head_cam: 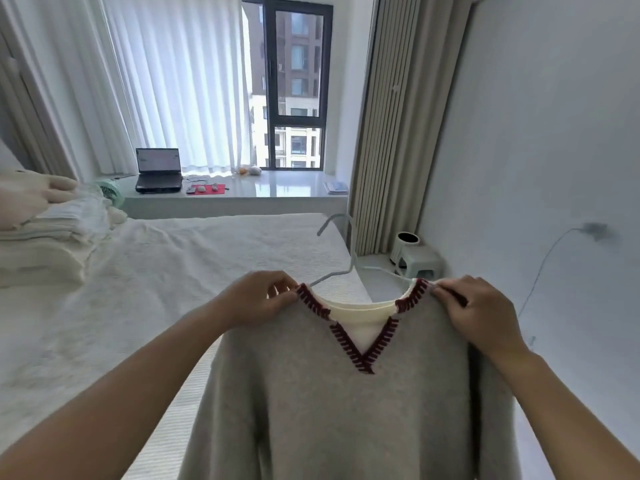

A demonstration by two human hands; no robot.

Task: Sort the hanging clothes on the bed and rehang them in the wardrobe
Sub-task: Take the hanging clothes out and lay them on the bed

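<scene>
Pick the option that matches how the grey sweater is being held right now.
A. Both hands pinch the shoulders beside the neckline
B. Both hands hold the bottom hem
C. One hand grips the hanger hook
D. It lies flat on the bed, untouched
A: the left hand and right hand each pinch the grey sweater at a shoulder beside its red-stitched V-neck, while the white hanger hook sticks up free behind the collar.

sweater [346, 410]: soft matt grey knit (red-stitched collar) | bed [156, 289]: textured white cloth | sill [277, 188]: glossy
</scene>
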